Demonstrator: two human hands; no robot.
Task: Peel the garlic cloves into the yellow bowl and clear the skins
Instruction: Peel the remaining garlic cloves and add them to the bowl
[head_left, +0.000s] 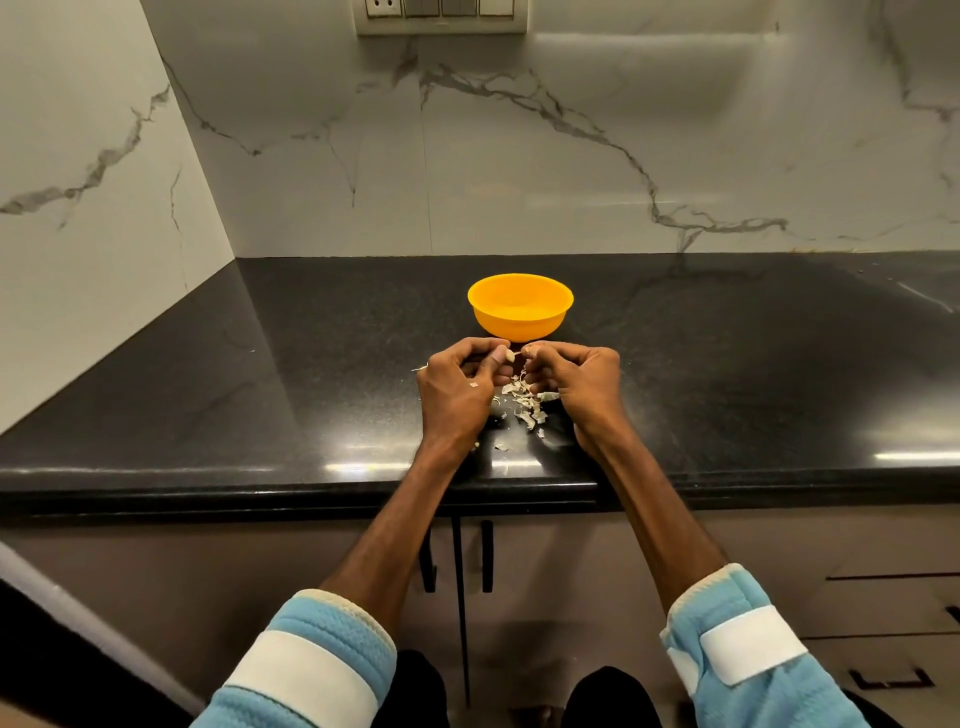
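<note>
A yellow bowl stands on the black counter, just beyond my hands. My left hand pinches a small pale garlic clove between thumb and fingers. My right hand has its fingertips curled at the same clove, pinching at its tip or skin. Below and between the hands lies a scatter of papery garlic skins on the counter. What lies inside the bowl is hard to make out.
The black granite counter meets marble walls at the back and left. Its front edge runs just under my wrists, with cabinet doors and black handles below. A switch panel sits high on the back wall.
</note>
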